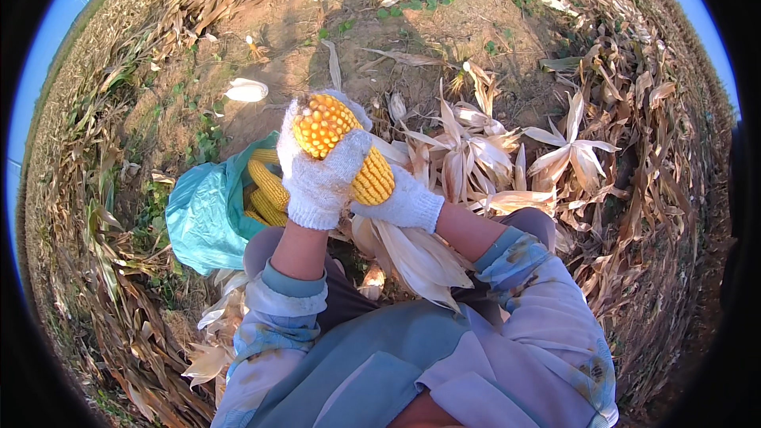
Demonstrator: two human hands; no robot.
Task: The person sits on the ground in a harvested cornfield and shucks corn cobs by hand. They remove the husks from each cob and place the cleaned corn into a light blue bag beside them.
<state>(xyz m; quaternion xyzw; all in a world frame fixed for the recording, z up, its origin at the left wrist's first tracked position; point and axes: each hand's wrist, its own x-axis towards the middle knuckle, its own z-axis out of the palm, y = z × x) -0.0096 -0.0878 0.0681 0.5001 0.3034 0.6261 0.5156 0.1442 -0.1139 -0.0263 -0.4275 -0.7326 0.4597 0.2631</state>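
In front of my knees, both hands wear white knit gloves and hold an ear of yellow corn (374, 177) with bare kernels. My left hand (318, 175) wraps over the ear, its thumb lying across the kernels. Beneath and behind the ear is my right hand (407, 199), its fingers partly hidden. Pale dry husk leaves (416, 258) hang below the right hand; where they join is hidden. To the left, beside my left wrist, a teal plastic bag (205, 214) lies with its mouth towards my hands. Several husked corn ears (267, 184) show inside it.
Opened dry husks (469, 154) lie in a pile to the right, with a star-shaped husk (572, 151) beyond. A pale husk piece (247, 90) rests on the bare soil (279, 71) ahead. Dry corn stalks (630, 113) line both sides.
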